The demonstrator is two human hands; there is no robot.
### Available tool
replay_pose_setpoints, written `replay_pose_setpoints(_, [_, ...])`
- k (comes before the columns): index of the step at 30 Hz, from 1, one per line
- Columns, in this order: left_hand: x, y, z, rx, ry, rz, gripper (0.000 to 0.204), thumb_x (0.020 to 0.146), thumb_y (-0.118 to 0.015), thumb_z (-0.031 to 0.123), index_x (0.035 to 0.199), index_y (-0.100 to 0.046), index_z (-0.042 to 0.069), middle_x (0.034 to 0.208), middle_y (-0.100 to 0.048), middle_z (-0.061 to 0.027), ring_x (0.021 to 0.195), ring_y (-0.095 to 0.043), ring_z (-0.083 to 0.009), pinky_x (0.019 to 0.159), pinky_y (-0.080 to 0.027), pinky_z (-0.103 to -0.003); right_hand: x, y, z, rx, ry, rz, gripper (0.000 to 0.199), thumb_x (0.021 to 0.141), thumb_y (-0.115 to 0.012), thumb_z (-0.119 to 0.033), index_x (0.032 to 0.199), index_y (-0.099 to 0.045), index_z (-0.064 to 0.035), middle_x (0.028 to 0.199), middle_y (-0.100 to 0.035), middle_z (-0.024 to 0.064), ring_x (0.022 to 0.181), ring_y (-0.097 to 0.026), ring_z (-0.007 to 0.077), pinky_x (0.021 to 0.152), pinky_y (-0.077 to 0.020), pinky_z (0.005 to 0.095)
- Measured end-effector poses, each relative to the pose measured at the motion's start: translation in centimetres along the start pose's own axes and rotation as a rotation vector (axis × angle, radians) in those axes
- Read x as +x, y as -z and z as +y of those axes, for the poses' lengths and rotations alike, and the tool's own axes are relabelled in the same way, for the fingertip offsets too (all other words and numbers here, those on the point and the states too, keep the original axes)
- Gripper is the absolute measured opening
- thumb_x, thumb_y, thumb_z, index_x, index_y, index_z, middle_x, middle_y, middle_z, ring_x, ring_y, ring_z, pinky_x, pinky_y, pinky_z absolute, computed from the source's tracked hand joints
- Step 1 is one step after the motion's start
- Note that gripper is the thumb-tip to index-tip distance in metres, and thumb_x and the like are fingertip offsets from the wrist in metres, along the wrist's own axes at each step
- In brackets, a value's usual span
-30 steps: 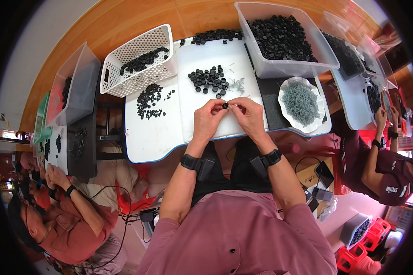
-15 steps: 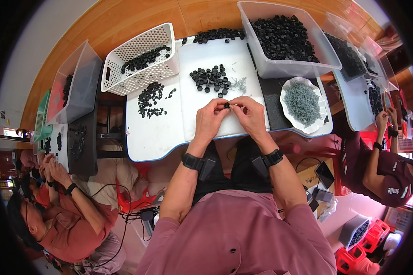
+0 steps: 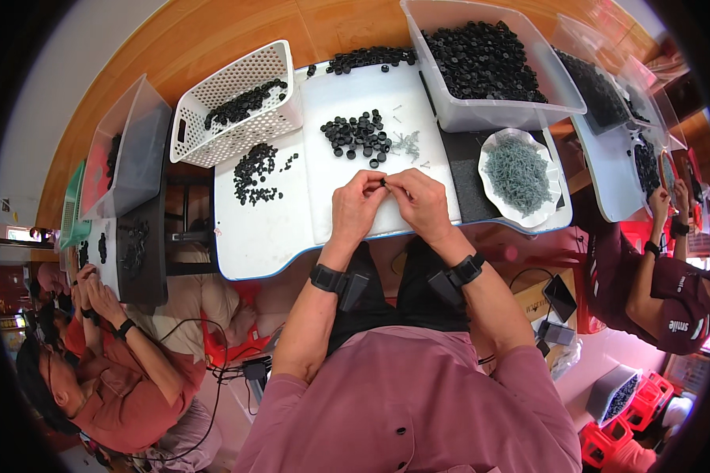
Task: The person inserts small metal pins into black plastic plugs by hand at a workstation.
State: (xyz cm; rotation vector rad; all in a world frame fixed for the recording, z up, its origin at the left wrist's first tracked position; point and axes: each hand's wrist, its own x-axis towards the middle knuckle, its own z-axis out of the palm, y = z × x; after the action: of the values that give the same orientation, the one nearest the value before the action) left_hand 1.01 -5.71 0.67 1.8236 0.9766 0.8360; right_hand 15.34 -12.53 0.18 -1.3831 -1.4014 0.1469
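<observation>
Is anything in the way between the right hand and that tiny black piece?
Nothing that I can see: the right hand and left hand meet at the tiny black piece. The black caps lie just beyond, not between.

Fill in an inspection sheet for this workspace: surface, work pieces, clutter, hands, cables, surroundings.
Surface: white table with a white mat in the middle.
Work pieces: small black part at the fingertips; pile of black caps; loose screw-like pieces beside it; white plate heaped with more.
Clutter: black pieces strewn along the far edge.
Hands: left hand and right hand, fingers pinched together around the small black part.
Cables: dark cables, lower left, off the table.
Surroundings: co-workers on both sides; red stools, lower right.
</observation>
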Motion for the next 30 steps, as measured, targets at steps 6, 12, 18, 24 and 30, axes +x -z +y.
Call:
replay_pose_setpoints(6, [0.4,1.1,0.1,-0.022,0.064,-0.083,0.029,0.091,-0.076,0.009,0.118,-0.073,-0.001,0.098,-0.08,-0.0114,0.088,-0.075,-0.0144,0.079,-0.058,-0.028,-0.1,0.3,-0.5,-0.128,0.165,-0.033,0.018,0.086,-0.074,0.0,0.103,-0.073,-0.0053,0.088,-0.073,0.0096,0.075,-0.073,0.0282,0.065,-0.0574,0.0365])
replay_pose_setpoints(12, [1.1,2.0,-0.7,-0.274,0.17,-0.18,0.031,0.095,-0.074,0.013,0.121,-0.073,-0.003,0.101,-0.08,-0.0112,0.092,-0.073,-0.0114,0.081,-0.057,-0.026,0.0,0.2,-0.8,-0.092,0.089,-0.008,0.013,0.093,-0.07,-0.002,0.105,-0.071,-0.0038,0.085,-0.074,0.0127,0.071,-0.073,0.0287,0.063,-0.0573,0.0371])
replay_pose_setpoints(18, [1.3,2.1,-0.4,-0.334,0.214,-0.199,0.028,0.097,-0.073,0.014,0.118,-0.074,-0.004,0.102,-0.079,-0.0116,0.093,-0.072,-0.0116,0.081,-0.056,-0.025,-0.1,0.2,-0.7,0.113,-0.115,-0.033,0.01,0.095,-0.067,-0.002,0.105,-0.071,-0.0045,0.086,-0.075,0.0119,0.069,-0.074,0.0242,0.062,-0.0559,0.0333])
replay_pose_setpoints(24, [0.8,1.7,0.1,-0.22,0.187,-0.174,0.027,0.098,-0.07,0.011,0.12,-0.072,-0.005,0.104,-0.078,-0.01,0.095,-0.071,-0.0111,0.083,-0.055,-0.024,0.3,0.8,-0.6,0.097,-0.25,0.115,0.008,0.095,-0.071,-0.005,0.101,-0.071,-0.0008,0.088,-0.073,0.0112,0.074,-0.07,0.0175,0.066,-0.0543,0.0302])
replay_pose_setpoints(30, [0.8,1.8,-0.3,-0.236,0.174,-0.171,0.026,0.098,-0.07,0.011,0.118,-0.072,-0.006,0.099,-0.078,-0.0089,0.093,-0.071,-0.0106,0.082,-0.055,-0.025,0.7,2.1,0.8,-0.031,-0.228,0.202,0.005,0.092,-0.069,0.0,0.097,-0.07,-0.0007,0.09,-0.07,0.0123,0.075,-0.069,0.025,0.067,-0.054,0.0353])
